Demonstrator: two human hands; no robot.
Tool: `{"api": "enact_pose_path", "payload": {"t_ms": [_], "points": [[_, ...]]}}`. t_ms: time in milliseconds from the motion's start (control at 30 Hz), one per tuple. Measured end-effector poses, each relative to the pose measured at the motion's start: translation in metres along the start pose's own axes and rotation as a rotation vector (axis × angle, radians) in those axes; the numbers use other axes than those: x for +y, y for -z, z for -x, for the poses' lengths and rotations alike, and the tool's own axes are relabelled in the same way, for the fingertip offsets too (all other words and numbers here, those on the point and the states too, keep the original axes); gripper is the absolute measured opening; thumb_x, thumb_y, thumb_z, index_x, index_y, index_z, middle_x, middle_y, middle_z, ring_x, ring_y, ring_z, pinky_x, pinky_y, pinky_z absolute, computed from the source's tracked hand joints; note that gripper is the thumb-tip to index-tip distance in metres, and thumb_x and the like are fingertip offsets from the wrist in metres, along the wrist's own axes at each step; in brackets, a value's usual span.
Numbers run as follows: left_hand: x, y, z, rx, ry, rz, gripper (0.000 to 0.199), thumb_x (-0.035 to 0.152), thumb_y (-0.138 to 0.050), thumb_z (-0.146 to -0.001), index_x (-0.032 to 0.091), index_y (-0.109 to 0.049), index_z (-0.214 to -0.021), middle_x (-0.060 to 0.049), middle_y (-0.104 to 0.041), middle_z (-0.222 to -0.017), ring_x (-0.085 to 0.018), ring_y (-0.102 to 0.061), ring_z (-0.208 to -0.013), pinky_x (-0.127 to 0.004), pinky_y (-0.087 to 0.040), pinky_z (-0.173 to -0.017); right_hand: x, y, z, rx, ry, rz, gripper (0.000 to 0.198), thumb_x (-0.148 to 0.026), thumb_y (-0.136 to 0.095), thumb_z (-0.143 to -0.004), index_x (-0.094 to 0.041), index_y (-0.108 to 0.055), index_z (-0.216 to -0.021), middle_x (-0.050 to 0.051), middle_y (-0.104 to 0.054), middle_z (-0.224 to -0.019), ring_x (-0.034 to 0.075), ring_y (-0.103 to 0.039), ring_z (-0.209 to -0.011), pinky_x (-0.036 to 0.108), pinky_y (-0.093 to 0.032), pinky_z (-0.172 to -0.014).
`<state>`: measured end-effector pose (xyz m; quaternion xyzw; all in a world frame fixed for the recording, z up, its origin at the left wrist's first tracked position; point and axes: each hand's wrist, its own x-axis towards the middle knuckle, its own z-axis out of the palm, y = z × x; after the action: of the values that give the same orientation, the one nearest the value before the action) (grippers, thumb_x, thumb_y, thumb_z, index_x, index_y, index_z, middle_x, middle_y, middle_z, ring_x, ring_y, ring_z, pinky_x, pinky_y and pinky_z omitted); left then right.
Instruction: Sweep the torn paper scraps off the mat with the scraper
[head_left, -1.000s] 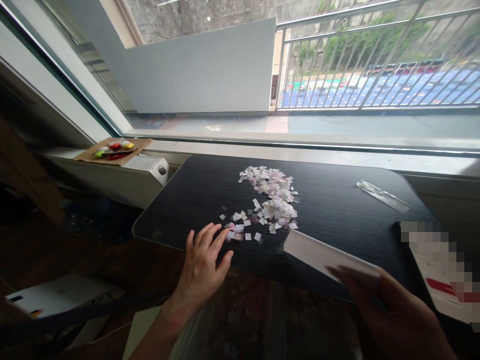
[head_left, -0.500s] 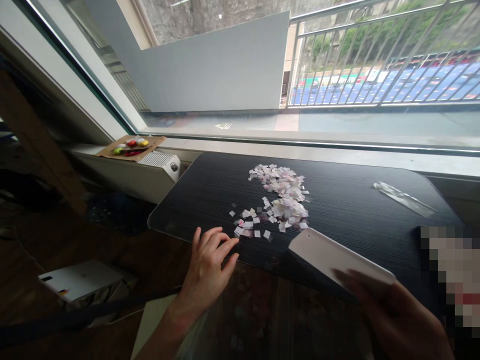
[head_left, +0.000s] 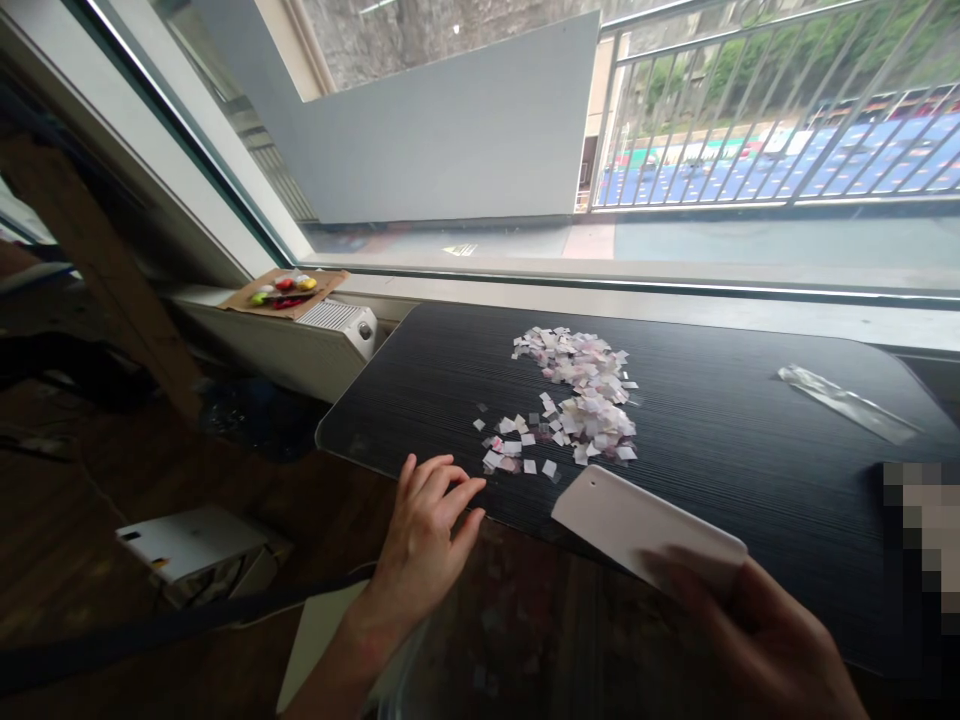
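Note:
A heap of small white and pinkish paper squares (head_left: pixel 592 415) lies on the black table (head_left: pixel 697 410), with several looser squares (head_left: pixel 510 440) scattered towards my left hand. My left hand (head_left: pixel 431 510) rests at the table's near edge, fingers apart and holding nothing. In my right hand (head_left: pixel 772 620) is a flat, pale scraper-like plate (head_left: pixel 645 525) with a small hole near one corner. I grip it at its right end, where the fingers are partly in shadow. Its far corner lies just below the heap, over the near part of the table.
A clear plastic sleeve (head_left: pixel 847 400) lies on the table's right side. Left of the table, a radiator (head_left: pixel 337 325) carries cardboard with colourful small items (head_left: pixel 285 290). A white box-like unit (head_left: pixel 199 545) stands on the floor. The window sill (head_left: pixel 480 285) borders the table's far side.
My right hand has brought the pale plate left and slightly nearer to me, below the heap. My left hand stays at the table edge. The whole view has shifted a little.

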<state>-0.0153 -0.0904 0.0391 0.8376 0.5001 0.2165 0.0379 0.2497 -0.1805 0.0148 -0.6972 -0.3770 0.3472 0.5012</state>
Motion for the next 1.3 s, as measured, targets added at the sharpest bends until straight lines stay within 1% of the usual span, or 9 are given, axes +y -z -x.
{"api": "enact_pose_path", "payload": {"t_ms": [133,300,367,467,567,867,1000,1167,1300], "points": [[0.001,0.0,0.0,-0.005,0.013,0.003,0.025,0.014,-0.056,-0.086,0.023,-0.064,-0.108,-0.004,-0.064,-0.101,-0.027,-0.053,-0.115,-0.063,-0.028,-0.109,-0.001,-0.004,0.005,-0.064,0.052,0.022,0.028,-0.046,-0.07,-0.075,-0.024,-0.075,-0.09,0.002,-0.079,-0.083,0.019,-0.073,-0.076,0.018,-0.057,-0.069],[0.002,0.001,-0.001,-0.001,0.02,-0.002,0.026,0.014,-0.056,-0.085,0.023,-0.064,-0.107,-0.004,-0.064,-0.102,-0.027,-0.053,-0.116,-0.064,-0.028,-0.109,-0.004,-0.006,0.011,-0.13,0.271,0.121,0.025,-0.046,-0.064,-0.08,-0.025,-0.073,-0.09,-0.001,-0.077,-0.079,0.016,-0.071,-0.064,0.017,-0.056,-0.063],[0.002,0.001,0.0,0.003,0.023,-0.003,0.026,0.014,-0.056,-0.085,0.023,-0.064,-0.108,-0.004,-0.064,-0.102,-0.027,-0.053,-0.115,-0.064,-0.028,-0.108,-0.003,-0.003,0.005,-0.101,0.347,0.194,0.021,-0.042,-0.062,-0.082,-0.026,-0.072,-0.092,-0.002,-0.077,-0.078,0.016,-0.071,-0.066,0.018,-0.056,-0.065],[0.001,0.001,0.001,-0.003,0.027,-0.001,0.026,0.015,-0.056,-0.085,0.023,-0.064,-0.108,-0.004,-0.064,-0.103,-0.027,-0.053,-0.116,-0.064,-0.028,-0.109,0.0,0.002,-0.012,-0.002,0.444,0.287,0.02,-0.035,-0.063,-0.082,-0.027,-0.069,-0.099,-0.001,-0.077,-0.088,0.019,-0.073,-0.077,0.022,-0.056,-0.074],[0.001,0.002,0.002,-0.005,0.033,0.003,0.026,0.015,-0.056,-0.085,0.024,-0.064,-0.108,-0.004,-0.065,-0.103,-0.027,-0.053,-0.116,-0.064,-0.028,-0.109,0.004,0.002,-0.026,0.026,0.516,0.328,0.021,-0.034,-0.062,-0.084,-0.027,-0.069,-0.103,0.0,-0.077,-0.096,0.021,-0.074,-0.083,0.026,-0.057,-0.079],[0.002,0.002,0.004,0.001,0.046,-0.001,0.026,0.016,-0.054,-0.087,0.023,-0.065,-0.109,-0.005,-0.065,-0.103,-0.026,-0.053,-0.116,-0.063,-0.028,-0.11,0.004,0.006,-0.022,0.007,0.532,0.344,0.021,-0.033,-0.063,-0.082,-0.028,-0.069,-0.102,-0.002,-0.077,-0.091,0.02,-0.074,-0.076,0.024,-0.057,-0.071],[0.004,0.002,0.003,-0.006,0.036,0.004,0.026,0.016,-0.052,-0.087,0.023,-0.065,-0.109,-0.005,-0.065,-0.104,-0.026,-0.053,-0.116,-0.062,-0.028,-0.11,-0.003,0.004,-0.024,-0.04,0.441,0.349,0.02,-0.035,-0.061,-0.083,-0.028,-0.069,-0.099,0.0,-0.078,-0.089,0.022,-0.073,-0.075,0.027,-0.057,-0.068],[0.009,0.001,0.001,-0.012,0.019,0.012,0.025,0.015,-0.052,-0.088,0.022,-0.064,-0.109,-0.006,-0.064,-0.105,-0.026,-0.053,-0.117,-0.063,-0.028,-0.11,-0.007,-0.002,-0.036,-0.017,0.467,0.332,0.021,-0.035,-0.061,-0.083,-0.027,-0.069,-0.101,0.001,-0.078,-0.093,0.024,-0.074,-0.081,0.029,-0.057,-0.072],[0.016,0.001,-0.002,-0.034,-0.006,0.029,0.027,0.014,-0.051,-0.088,0.021,-0.064,-0.111,-0.006,-0.063,-0.106,-0.026,-0.051,-0.118,-0.061,-0.027,-0.111,-0.007,-0.001,-0.048,0.015,0.451,0.382,0.022,-0.037,-0.059,-0.085,-0.024,-0.068,-0.1,0.004,-0.078,-0.091,0.023,-0.074,-0.077,0.029,-0.057,-0.068]]}}
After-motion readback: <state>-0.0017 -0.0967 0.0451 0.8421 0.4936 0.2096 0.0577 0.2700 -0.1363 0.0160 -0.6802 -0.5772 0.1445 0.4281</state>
